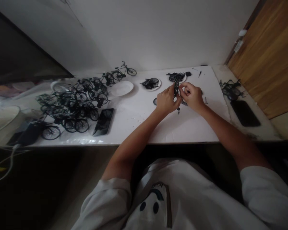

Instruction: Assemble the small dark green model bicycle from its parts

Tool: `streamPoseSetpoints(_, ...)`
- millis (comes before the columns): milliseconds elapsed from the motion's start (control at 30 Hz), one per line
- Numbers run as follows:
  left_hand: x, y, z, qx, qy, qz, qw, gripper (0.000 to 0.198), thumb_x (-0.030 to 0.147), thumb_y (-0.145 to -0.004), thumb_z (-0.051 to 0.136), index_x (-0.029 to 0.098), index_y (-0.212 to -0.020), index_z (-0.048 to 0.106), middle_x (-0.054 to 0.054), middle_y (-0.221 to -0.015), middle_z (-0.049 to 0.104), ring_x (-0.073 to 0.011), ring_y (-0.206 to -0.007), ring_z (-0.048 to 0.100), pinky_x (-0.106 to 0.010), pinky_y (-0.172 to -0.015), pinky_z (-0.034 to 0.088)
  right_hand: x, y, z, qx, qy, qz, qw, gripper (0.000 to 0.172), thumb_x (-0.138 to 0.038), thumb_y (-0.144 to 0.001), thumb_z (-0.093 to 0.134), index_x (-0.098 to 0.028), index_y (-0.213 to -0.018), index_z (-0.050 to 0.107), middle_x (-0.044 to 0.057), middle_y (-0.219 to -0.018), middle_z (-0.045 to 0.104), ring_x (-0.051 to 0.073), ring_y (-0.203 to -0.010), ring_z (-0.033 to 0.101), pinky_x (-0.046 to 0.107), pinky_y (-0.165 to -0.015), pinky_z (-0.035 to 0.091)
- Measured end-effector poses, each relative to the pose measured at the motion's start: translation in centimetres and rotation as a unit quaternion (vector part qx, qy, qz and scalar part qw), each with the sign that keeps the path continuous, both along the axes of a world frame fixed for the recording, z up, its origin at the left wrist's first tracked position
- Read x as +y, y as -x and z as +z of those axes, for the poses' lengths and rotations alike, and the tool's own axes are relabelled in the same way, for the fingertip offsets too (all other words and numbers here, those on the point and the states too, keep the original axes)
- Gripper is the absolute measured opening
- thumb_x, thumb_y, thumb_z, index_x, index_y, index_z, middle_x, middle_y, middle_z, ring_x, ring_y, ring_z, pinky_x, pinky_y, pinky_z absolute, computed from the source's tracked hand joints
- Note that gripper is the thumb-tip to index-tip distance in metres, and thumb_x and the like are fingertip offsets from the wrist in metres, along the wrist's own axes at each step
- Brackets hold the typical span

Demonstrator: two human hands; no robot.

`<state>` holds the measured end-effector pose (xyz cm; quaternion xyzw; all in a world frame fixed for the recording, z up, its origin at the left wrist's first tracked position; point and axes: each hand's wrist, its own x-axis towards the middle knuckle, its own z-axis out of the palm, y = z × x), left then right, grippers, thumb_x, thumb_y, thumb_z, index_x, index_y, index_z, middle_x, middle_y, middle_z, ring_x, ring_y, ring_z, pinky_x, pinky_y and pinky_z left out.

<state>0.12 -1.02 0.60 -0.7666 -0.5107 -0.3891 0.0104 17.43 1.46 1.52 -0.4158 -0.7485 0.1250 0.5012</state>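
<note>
Over the white board, my left hand (pixel 167 100) is closed around a dark miniature bicycle piece (pixel 176 88), held on edge; a thin end of it sticks out below the fingers. My right hand (pixel 191 96) is at its right side, thumb and fingertips pinched together against or very near the piece. Whatever those fingertips hold is too small to make out. Beneath the left hand a small wheel (pixel 155 101) partly shows. Just beyond the hands lies a plate of dark bicycle parts (pixel 176 76), and to the left is another plate of small wheels and parts (pixel 150 83).
Many miniature bicycles (pixel 74 102) crowd the left side, one bicycle (pixel 124 71) standing at the back. A white plate (pixel 122 88) and a phone (pixel 103 122) are near them. At right lie a black phone (pixel 245 113), more bicycle parts (pixel 231 88) and a small tool (pixel 205 101).
</note>
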Motion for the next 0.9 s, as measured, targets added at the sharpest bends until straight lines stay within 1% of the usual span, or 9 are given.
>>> streamPoseSetpoints(167, -0.19, -0.20, 0.15, 0.012, 0.021, 0.009, 1.000, 0.065, 0.035, -0.103, 0.057, 0.012, -0.163, 0.054, -0.019, -0.126, 0.080, -0.0289, -0.104, 0.078, -0.038, -0.086, 0.060, -0.08, 0.21, 0.12, 0.028, 0.009, -0.001, 1.000, 0.023, -0.046, -0.101, 0.073, -0.024, -0.098, 0.073, -0.009, -0.057, 0.043, 0.013, -0.053, 0.038, 0.029, -0.061, 0.040)
streamPoseSetpoints(367, -0.13, -0.18, 0.05, 0.014, 0.010, 0.009, 1.000, 0.064, 0.033, -0.102, 0.055, 0.014, -0.163, 0.054, -0.019, -0.129, 0.079, -0.0292, -0.107, 0.077, -0.038, -0.086, 0.060, -0.02, 0.29, 0.07, 0.050, 0.022, 0.014, 0.998, 0.022, -0.045, -0.100, 0.073, -0.023, -0.095, 0.072, -0.009, -0.057, 0.040, 0.012, -0.053, 0.036, 0.029, -0.059, 0.039)
streamPoseSetpoints(567, -0.05, -0.09, -0.02, 0.016, 0.001, 0.004, 1.000, 0.064, 0.032, -0.101, 0.057, 0.016, -0.162, 0.056, -0.018, -0.126, 0.079, -0.0290, -0.107, 0.077, -0.036, -0.085, 0.060, 0.07, 0.39, -0.23, 0.060, 0.040, 0.019, 0.997, 0.027, -0.050, -0.101, 0.072, -0.024, -0.095, 0.071, -0.008, -0.057, 0.037, 0.013, -0.053, 0.034, 0.029, -0.055, 0.036)
streamPoseSetpoints(667, -0.11, -0.08, 0.09, 0.019, 0.004, 0.007, 1.000, 0.063, 0.031, -0.101, 0.057, 0.015, -0.162, 0.055, -0.019, -0.126, 0.079, -0.0289, -0.107, 0.077, -0.036, -0.085, 0.060, 0.01, 0.43, -0.28, 0.066, 0.031, 0.019, 0.997, 0.031, -0.055, -0.101, 0.070, -0.025, -0.096, 0.072, -0.008, -0.058, 0.036, 0.014, -0.052, 0.034, 0.030, -0.055, 0.036)
streamPoseSetpoints(767, 0.01, -0.04, 0.05, 0.005, 0.012, 0.010, 1.000, 0.062, 0.031, -0.103, 0.056, 0.016, -0.163, 0.055, -0.018, -0.127, 0.079, -0.0283, -0.107, 0.077, -0.036, -0.085, 0.060, -0.24, 0.49, -0.14, 0.054, 0.011, 0.004, 0.998, 0.035, -0.060, -0.103, 0.068, -0.025, -0.097, 0.073, -0.008, -0.058, 0.037, 0.014, -0.053, 0.035, 0.031, -0.058, 0.038)
streamPoseSetpoints(900, 0.36, 0.15, -0.13, -0.028, 0.009, 0.006, 1.000, 0.053, 0.033, -0.104, 0.056, 0.018, -0.154, 0.060, -0.015, -0.124, 0.080, -0.0249, -0.101, 0.077, -0.035, -0.084, 0.060, -0.58, 0.50, 0.04, 0.033, -0.008, -0.005, 0.999, 0.037, -0.061, -0.105, 0.065, -0.025, -0.103, 0.074, -0.008, -0.058, 0.040, 0.014, -0.054, 0.037, 0.031, -0.060, 0.038)
